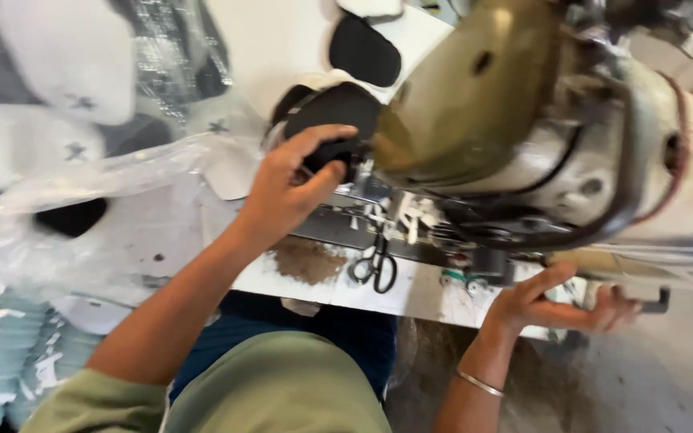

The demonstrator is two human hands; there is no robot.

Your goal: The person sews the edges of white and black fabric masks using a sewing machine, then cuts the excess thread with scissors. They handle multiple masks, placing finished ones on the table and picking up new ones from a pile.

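- Where nearest the camera: right hand [559, 305], thin metal bangle [479, 383] at wrist, fingers spread loose under edge of white worn table [435, 293], clasping nothing visible.
- Just beyond: small black-handled scissors [375, 265] lying flat on table.
- Further: left hand [292, 186], fingers curled and pinching black padded fabric piece [332, 116], held against needle area of beige industrial sewing machine [523, 136].
- Farthest: clear crinkled plastic sheeting [98, 184] at left.

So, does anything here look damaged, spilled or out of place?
Yes. The white table top is worn through to a brown patch near the scissors, just below the left hand holding a black piece. Nothing looks spilled.
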